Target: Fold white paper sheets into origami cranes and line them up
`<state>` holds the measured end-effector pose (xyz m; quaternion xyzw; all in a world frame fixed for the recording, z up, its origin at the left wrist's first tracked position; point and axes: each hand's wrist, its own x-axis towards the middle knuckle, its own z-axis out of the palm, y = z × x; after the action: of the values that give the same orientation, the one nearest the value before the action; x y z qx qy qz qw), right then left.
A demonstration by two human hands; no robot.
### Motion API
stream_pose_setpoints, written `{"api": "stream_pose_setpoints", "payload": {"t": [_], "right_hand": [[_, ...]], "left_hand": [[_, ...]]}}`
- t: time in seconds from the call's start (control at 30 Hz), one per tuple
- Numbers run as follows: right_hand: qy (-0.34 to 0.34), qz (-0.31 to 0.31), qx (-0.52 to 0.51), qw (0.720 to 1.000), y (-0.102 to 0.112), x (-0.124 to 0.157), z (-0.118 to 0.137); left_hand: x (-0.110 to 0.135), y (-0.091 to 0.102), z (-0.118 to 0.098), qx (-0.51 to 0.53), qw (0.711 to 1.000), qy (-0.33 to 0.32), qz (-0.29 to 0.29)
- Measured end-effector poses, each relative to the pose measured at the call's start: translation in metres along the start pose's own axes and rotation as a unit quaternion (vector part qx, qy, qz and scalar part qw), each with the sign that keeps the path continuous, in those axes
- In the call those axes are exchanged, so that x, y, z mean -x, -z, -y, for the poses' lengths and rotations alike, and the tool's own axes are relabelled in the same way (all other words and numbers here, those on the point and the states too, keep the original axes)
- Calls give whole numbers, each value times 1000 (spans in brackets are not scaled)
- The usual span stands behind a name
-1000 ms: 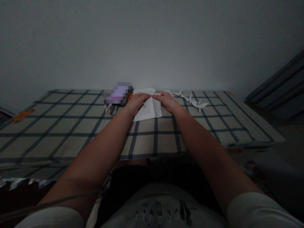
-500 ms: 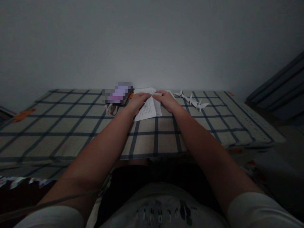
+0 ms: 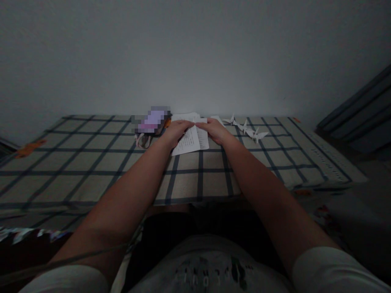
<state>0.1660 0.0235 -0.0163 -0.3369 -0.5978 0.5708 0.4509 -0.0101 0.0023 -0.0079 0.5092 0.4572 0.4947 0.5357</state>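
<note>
A white sheet of printed paper point(image 3: 188, 142) lies on the checked cloth between my hands, with a fold or overlap that splits it into a left and a right part. My left hand point(image 3: 176, 131) is closed on its upper left, fingertips reaching the middle. From the other side my right hand point(image 3: 215, 129) pinches the paper near the same spot, the thumbs almost meeting. The hands hide part of the sheet. Whether the printed paper behind my fingers belongs to the same sheet, I cannot tell.
Three folded paper cranes, the nearest one point(image 3: 257, 135) in front, stand in a slanting row right of my right hand. A phone point(image 3: 152, 121), blurred out, with a looped strap point(image 3: 143, 141) is at the left. The checked tablecloth point(image 3: 183, 179) reaches a grey wall point(image 3: 195, 57).
The fingers of my right hand have drawn in and lowered a little. The right part of the paper has shifted slightly to the right. My left hand has hardly moved.
</note>
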Motion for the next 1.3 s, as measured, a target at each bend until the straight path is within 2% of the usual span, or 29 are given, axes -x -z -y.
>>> {"api": "stream_pose_setpoints", "payload": {"t": [0.27, 0.43, 0.6, 0.77, 0.97, 1.17, 1.3], "right_hand": [[41, -52, 77, 995, -4, 4, 8], [38, -32, 51, 997, -3, 3, 8], [6, -8, 3, 1000, -1, 1, 4], [8, -14, -1, 1000, 0, -1, 2], [-4, 4, -2, 1000, 0, -1, 1], [28, -43, 59, 997, -2, 2, 5], [50, -52, 72, 995, -2, 2, 4]], "left_hand": [[0, -2, -1, 2, 1000, 9, -7], [5, -4, -6, 24, 1000, 12, 5], [10, -6, -13, 40, 999, 8, -1], [7, -5, -10, 50, 998, 28, 19], [5, -3, -5, 24, 999, 15, 19], [6, -4, -6, 7, 1000, 17, 9], [6, -6, -6, 17, 1000, 14, 2]]}}
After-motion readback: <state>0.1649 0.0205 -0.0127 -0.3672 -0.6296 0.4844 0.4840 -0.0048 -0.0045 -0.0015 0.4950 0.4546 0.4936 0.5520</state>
